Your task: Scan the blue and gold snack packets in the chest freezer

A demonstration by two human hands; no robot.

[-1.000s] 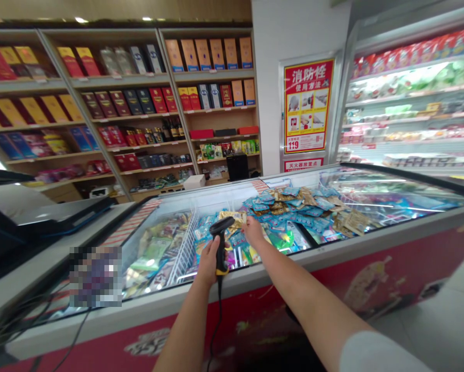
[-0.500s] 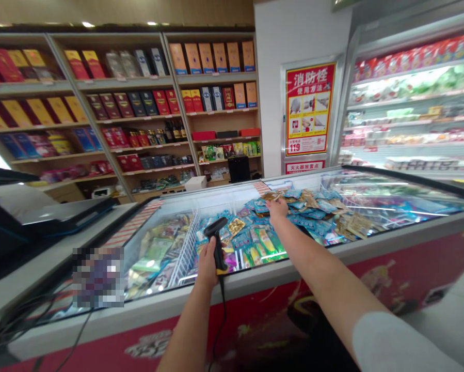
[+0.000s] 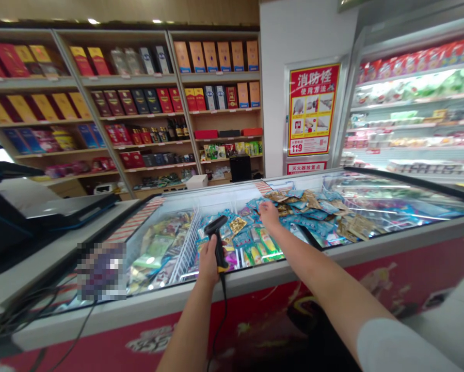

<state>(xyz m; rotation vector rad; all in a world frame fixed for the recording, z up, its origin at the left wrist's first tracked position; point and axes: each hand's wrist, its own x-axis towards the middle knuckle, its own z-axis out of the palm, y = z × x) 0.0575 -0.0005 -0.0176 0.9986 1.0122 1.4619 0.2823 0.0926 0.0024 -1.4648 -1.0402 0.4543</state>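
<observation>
My left hand [image 3: 208,260] is wrapped around the handle of a black and yellow barcode scanner [image 3: 217,230], its head tilted up over the near edge of the chest freezer [image 3: 251,276]. A cord hangs down from the scanner's base. Over the middle of the freezer, my right hand [image 3: 269,214] has its fingers drawn together at the left side of a heap of blue and gold ice cream packets [image 3: 309,206]. What its fingertips hold, if anything, is hidden. Between the hands lie a gold packet [image 3: 237,224] and green-and-yellow wrapped ice creams [image 3: 263,243].
A white wire divider [image 3: 186,248] splits the freezer's left part. Left of it stands a counter [image 3: 7,284] with a dark machine [image 3: 7,222] and loose cables [image 3: 26,315]. Shelves of boxes [image 3: 134,103] and a lit refrigerated display [image 3: 413,113] stand behind.
My right hand has moved a little left and toward me, away from the gold packets at the back of the heap. My left hand keeps the barcode scanner in nearly the same place.
</observation>
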